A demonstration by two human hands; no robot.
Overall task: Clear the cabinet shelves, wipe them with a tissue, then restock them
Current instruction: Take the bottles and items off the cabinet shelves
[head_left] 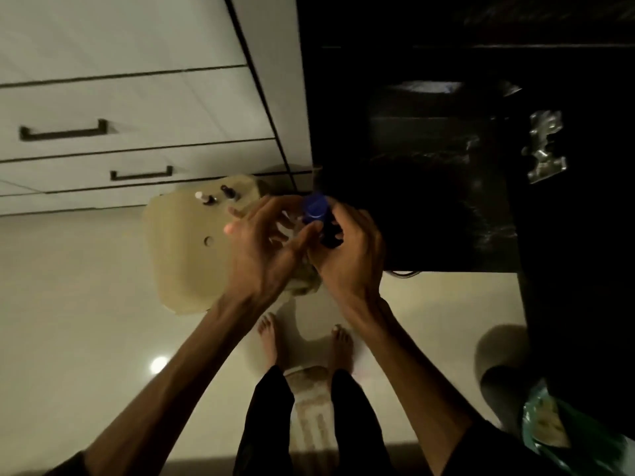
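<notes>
A bottle with a blue cap [315, 208] is held up between both hands, above a beige plastic stool [185, 255]. My right hand [347, 255] curls round the bottle and a dark item below the cap. My left hand [264, 249] touches the bottle from the left, its fingers partly spread; a pale crumpled wad, maybe the tissue [304, 281], shows under the hands. Two small bottles, one white-capped [202, 197] and one dark-capped [226, 192], stand on the stool's far edge. The dark cabinet [446, 166] opens to the right, its inside too dim to read.
White drawers with dark handles [63, 130] fill the upper left. A metal hinge [544, 149] sits on the open dark cabinet door at right. A green plastic bag [556, 427] lies at lower right. My bare feet [269, 341] stand on a glossy pale floor.
</notes>
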